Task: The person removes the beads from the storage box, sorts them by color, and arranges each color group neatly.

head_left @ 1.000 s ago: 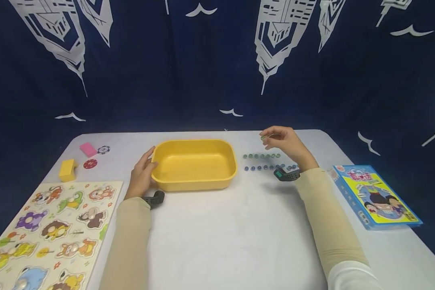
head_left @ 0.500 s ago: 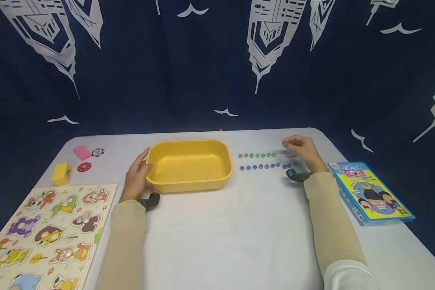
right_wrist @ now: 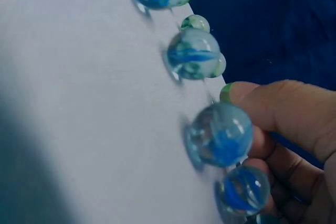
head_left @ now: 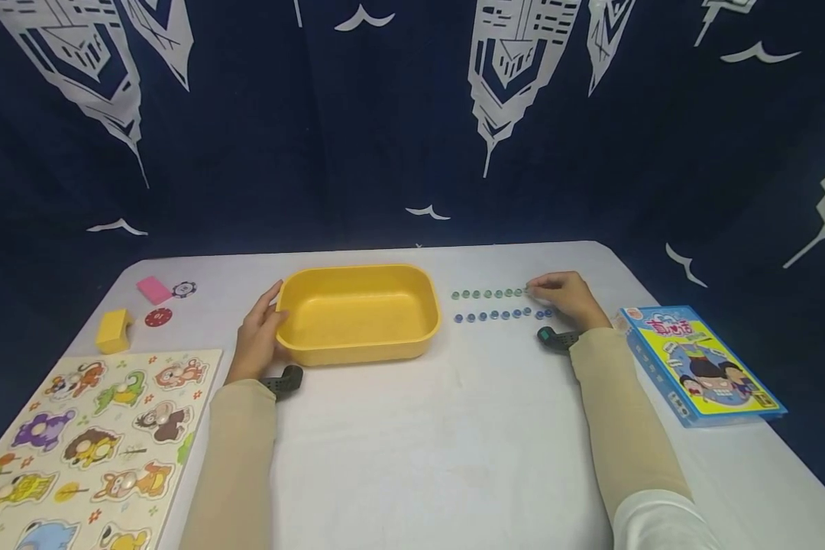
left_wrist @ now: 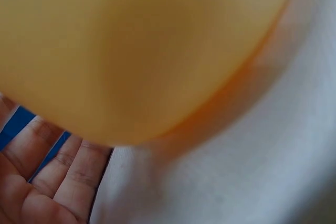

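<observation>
My right hand (head_left: pixel 565 296) pinches a green marble (right_wrist: pixel 226 93) between thumb and fingertips, close over the table at the right end of a row of green marbles (head_left: pixel 488 294). A second row of blue marbles (head_left: pixel 495 315) runs in front of it; its right end lies by the right hand. Large in the right wrist view are several blue-swirled glass marbles (right_wrist: pixel 221 136), partly covering the curled lower fingers. My left hand (head_left: pixel 254 340) holds the left end of a yellow plastic tub (head_left: pixel 360 353), thumb at the rim, fingers along the outside. Its fingertips are hidden behind the tub in the left wrist view.
An animal puzzle board (head_left: pixel 103 435) lies at front left. Behind it are a yellow block (head_left: pixel 114 331), a pink block (head_left: pixel 154 289), a red chip (head_left: pixel 158 317) and a black-and-white chip (head_left: pixel 184 289). Right of the right arm lies a blue-and-yellow box (head_left: pixel 704 367). A dark curtain (head_left: pixel 302 153) hangs behind the table.
My right hand has carried the green marble rightward past the green row, then down and slightly back to the row's end. The left hand stays on the tub; the view shifts slightly.
</observation>
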The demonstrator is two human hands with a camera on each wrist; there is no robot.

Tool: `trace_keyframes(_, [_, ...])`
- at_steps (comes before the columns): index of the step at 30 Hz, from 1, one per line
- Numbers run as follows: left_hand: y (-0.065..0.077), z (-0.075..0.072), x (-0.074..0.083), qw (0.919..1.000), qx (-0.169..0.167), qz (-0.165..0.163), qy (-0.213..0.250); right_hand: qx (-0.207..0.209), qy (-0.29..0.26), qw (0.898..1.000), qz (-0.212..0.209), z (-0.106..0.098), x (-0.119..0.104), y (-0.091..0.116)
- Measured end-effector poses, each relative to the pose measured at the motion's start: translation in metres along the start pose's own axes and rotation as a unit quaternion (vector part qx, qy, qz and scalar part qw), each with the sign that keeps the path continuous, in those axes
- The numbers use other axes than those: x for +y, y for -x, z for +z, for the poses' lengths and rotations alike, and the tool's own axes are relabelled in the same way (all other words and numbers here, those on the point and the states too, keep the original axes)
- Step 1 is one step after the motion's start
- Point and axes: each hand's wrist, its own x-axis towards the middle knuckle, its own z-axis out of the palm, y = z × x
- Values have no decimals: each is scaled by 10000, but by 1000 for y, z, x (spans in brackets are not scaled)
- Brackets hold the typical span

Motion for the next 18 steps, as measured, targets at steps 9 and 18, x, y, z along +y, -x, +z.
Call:
trace_keyframes(9, [2, -2, -2, 10000, 26, 55, -16, -85, 82, 9999, -50, -2, -12, 4])
trace_keyframes(18, [-1, 0, -2, 9999, -33, 106, 42, -91, -620, 9952, -748, -15, -66, 16])
